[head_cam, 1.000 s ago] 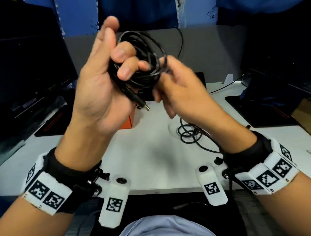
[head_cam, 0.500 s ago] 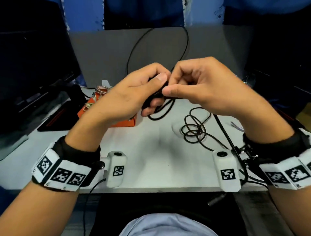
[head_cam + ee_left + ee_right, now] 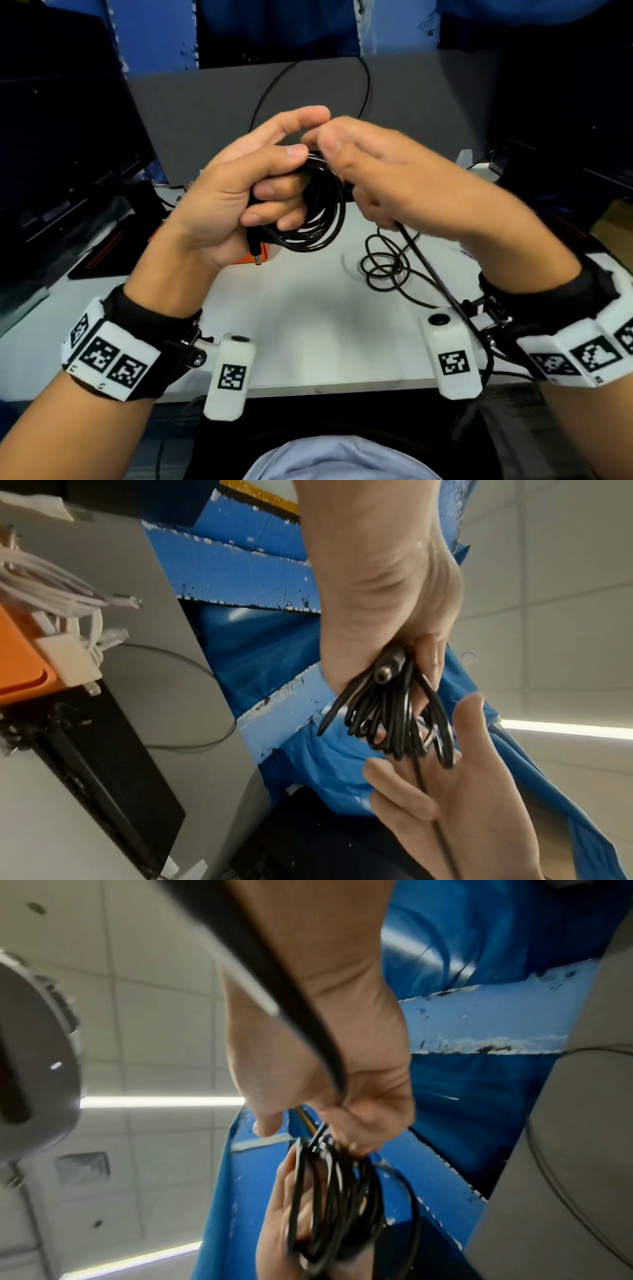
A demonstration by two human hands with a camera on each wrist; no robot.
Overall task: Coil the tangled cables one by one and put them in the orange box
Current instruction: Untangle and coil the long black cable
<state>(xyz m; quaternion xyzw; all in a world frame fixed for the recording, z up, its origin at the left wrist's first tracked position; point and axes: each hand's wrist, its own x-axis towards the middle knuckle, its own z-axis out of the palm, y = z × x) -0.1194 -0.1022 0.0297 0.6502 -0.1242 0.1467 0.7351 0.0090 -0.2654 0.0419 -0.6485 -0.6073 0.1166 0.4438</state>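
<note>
The left hand (image 3: pixel 219 202) was raised above the white bench (image 3: pixel 308 329), and its fingers (image 3: pixel 270 188) were curled around a black coiled cable (image 3: pixel 318 219), gripping the bundle of loops against the palm. A barrel plug (image 3: pixel 255 246) at one end of this cable hung down below the left hand. In the left wrist view the same loops (image 3: pixel 387 723) spread out from the closed fingers, with the plug (image 3: pixel 383 669) pointing toward the camera.

The right hand (image 3: pixel 404 181) was just beside the left one, touching the coil at its upper right side. Its fingers (image 3: pixel 329 144) were bent, and in the right wrist view they pinched the cable strands (image 3: pixel 329 1185) at the top of the coil. A straight length of black cable (image 3: pixel 428 263) ran from under the right hand down toward the right wrist.

A second black cable (image 3: pixel 383 267), loose and tangled, lay on the bench below the right hand. The orange box (image 3: pixel 250 260) stood on the bench behind the left hand, mostly hidden in the head view; the left wrist view showed its corner (image 3: pixel 20 653) with white cables (image 3: pixel 51 593) in it. A dark monitor (image 3: pixel 61 154) stood on the left.
</note>
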